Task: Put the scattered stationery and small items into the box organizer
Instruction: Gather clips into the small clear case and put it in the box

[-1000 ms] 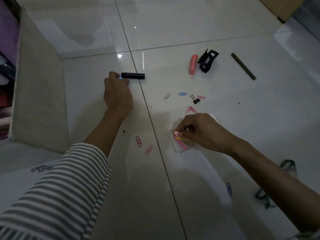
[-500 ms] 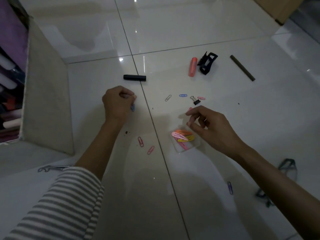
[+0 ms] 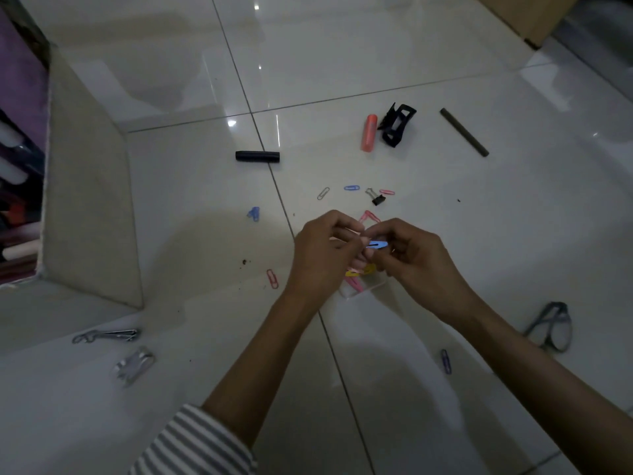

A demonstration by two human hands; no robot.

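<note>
Fabric box organizer (image 3: 89, 200) stands on the floor (image 3: 191, 337) at far left. Centre: left hand (image 3: 320, 258) and right hand (image 3: 423, 265) meet above a clear packet of clips (image 3: 358, 281). The curled fingers (image 3: 344, 223) of both hands pinch one blue hair clip (image 3: 376, 244) between them, well apart from the organizer.

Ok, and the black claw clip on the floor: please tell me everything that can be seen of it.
The black claw clip looks like glossy plastic, with open rectangular frames and curved teeth. It lies tipped over on the white tiled floor, just right of an orange marker in the view; whether they touch I cannot tell. No hand touches it: the left hand and right hand both pinch a blue hair clip nearer the camera.
</note>
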